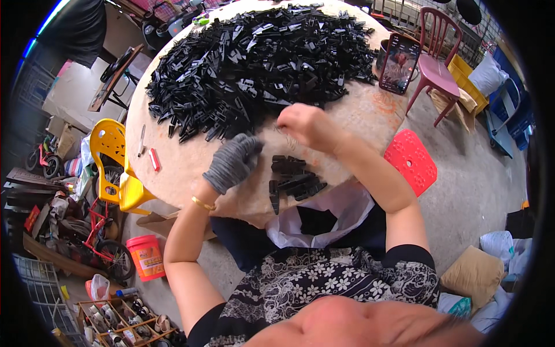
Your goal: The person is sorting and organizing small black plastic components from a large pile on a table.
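Note:
A large heap of small black plastic parts (260,69) covers the far part of a round table (370,113). At the heap's near edge, my left hand (233,163), in a grey knit glove, has its fingers curled closed. Dark shapes show at its fingertips, but what they hold is hidden. To its right and slightly farther away, my bare right hand (309,126) is closed in a pinch above the table; anything in it is too small to make out. Between my forearms, several black plastic pieces (296,182) lie in a small group near the table's front edge.
An open white plastic bag (347,214) hangs at my lap below the table edge. A phone (400,63) stands upright at the right. A red lighter (154,160) and a pen-like tool (141,140) lie left. Yellow chair (110,156), red stool (411,163) and red bucket (145,257) surround the table.

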Motion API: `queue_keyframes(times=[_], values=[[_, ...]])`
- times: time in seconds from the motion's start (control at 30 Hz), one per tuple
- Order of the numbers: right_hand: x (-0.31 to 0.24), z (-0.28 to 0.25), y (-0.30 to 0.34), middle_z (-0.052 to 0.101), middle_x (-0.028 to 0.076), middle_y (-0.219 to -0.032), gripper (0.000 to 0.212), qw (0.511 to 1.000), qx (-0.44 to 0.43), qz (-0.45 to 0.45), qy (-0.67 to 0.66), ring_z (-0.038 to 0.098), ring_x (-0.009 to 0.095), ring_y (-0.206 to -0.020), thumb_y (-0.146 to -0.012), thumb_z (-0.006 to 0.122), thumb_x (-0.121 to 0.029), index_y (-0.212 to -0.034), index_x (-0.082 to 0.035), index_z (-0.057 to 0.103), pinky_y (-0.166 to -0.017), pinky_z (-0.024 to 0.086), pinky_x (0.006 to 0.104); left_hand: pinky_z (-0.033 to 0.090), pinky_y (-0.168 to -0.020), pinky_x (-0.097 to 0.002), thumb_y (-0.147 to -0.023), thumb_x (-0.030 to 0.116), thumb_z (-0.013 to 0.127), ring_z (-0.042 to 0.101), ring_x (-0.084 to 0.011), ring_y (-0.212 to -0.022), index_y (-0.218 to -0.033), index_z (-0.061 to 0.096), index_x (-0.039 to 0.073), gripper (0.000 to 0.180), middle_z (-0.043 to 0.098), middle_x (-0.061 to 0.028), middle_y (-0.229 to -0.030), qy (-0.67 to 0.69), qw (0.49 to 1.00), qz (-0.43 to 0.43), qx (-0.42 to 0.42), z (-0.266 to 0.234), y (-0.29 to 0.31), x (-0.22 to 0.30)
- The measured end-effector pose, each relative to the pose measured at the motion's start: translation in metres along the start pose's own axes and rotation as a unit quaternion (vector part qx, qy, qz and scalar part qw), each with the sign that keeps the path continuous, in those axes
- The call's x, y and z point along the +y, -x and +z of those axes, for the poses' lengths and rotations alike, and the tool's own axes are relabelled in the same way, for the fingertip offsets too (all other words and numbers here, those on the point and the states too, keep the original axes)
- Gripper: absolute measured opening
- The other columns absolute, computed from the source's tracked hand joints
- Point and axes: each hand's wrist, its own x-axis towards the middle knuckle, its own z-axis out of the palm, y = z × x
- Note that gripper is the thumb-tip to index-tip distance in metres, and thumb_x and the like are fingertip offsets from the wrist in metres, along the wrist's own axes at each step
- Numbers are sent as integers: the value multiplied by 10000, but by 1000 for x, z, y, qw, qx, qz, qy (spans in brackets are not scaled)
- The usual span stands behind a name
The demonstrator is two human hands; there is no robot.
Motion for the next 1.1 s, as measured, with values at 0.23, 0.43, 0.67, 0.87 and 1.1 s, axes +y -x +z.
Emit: queue_keyframes(times=[0.23,0.43,0.67,0.87,1.1], values=[[-7,6,3,605,90,-835,123,991,-125,4,-49,585,293,-840,-767,665,-75,-883,-52,633,-761,480,378,484,-654,-413,-767,302,735,585,-339,-686,-871,590,55,304,579,-144,-747,0,977,-206,-51,-4,6,13],[-5,9,7,616,100,-908,163,993,-90,39,-61,588,294,-880,-750,676,-55,-911,-36,654,-786,481,378,482,-684,-441,-797,342,685,607,-348,-765,-886,591,60,310,608,-149,-799,-91,965,-245,23,13,-3,12],[-14,-1,-2,621,109,-1010,163,990,-99,43,-88,594,297,-957,-751,689,-57,-905,-18,650,-841,488,365,495,-666,-396,-872,244,610,619,-287,-730,-1005,603,50,236,623,-122,-815,-111,985,-112,64,18,8,-2],[-15,1,0,630,113,-1074,161,972,-115,51,-198,610,277,-983,-760,663,-17,-921,-25,659,-843,500,350,476,-616,-244,-934,203,569,546,-79,-674,-1128,573,30,260,602,-21,-808,412,859,-301,-37,2,-11,17],[-11,0,0,632,99,-997,152,971,-117,101,-181,615,271,-913,-745,669,-26,-897,-33,671,-787,501,348,500,-706,-359,-859,158,599,617,-283,-815,-1098,584,65,257,639,-121,-923,-8,998,-57,10,2,-6,21]])
